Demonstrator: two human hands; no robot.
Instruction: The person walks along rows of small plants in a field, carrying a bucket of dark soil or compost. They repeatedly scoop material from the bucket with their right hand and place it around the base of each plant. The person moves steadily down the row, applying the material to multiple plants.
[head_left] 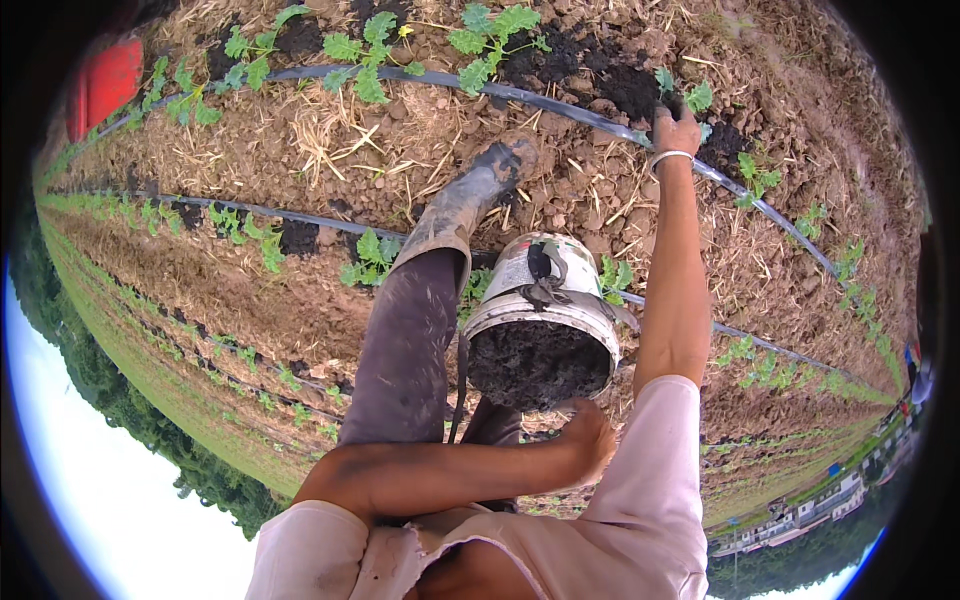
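One muddy boot, then one white bucket, mouth facing me, dark crumbly material filling much of it. My left grip, fingers bent, is just beside the bucket's near rim; can't tell how far open, or whether it touches. Next, one dark soil patch, then my right grip, one white bracelet at the wrist, reaching down beside one leafy seedling; fingertips obscured, opening and hold can't be told.

Daylight is bright (sky blown white), edges bowing strongly.
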